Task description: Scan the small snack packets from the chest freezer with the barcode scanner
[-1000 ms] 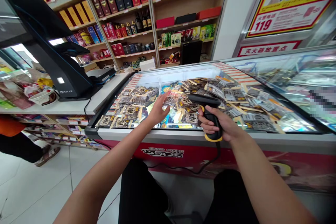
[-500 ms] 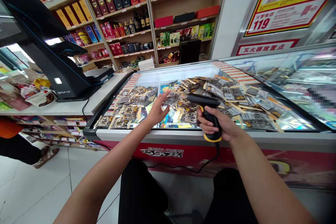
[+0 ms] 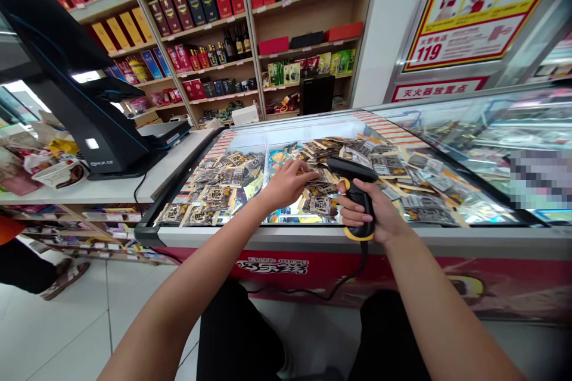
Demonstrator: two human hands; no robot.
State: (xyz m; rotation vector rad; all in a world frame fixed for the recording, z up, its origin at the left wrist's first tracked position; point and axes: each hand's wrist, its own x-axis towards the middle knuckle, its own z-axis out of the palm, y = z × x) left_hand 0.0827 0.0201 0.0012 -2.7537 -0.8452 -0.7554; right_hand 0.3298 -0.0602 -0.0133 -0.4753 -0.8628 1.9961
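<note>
My right hand (image 3: 378, 214) grips a black barcode scanner (image 3: 355, 181) with a yellow base ring, its head pointing left over the chest freezer (image 3: 313, 238). A black cable hangs from the scanner's handle. My left hand (image 3: 286, 181) reaches over the freezer's glass top and pinches a small dark snack packet (image 3: 313, 178) from the pile, just left of the scanner head. Several dark and tan snack packets (image 3: 223, 184) are spread across the freezer top.
A black checkout terminal (image 3: 80, 101) stands on a white counter (image 3: 111, 190) at the left. Wooden shelves (image 3: 250, 30) of boxed goods and bottles fill the back wall. A red and yellow poster (image 3: 473, 6) hangs at the right. Another person's leg and sandal (image 3: 53, 280) are at the far left.
My left hand has shifted right across the packets and closed its fingers on one, close to the scanner head. The right hand with the scanner has barely moved.
</note>
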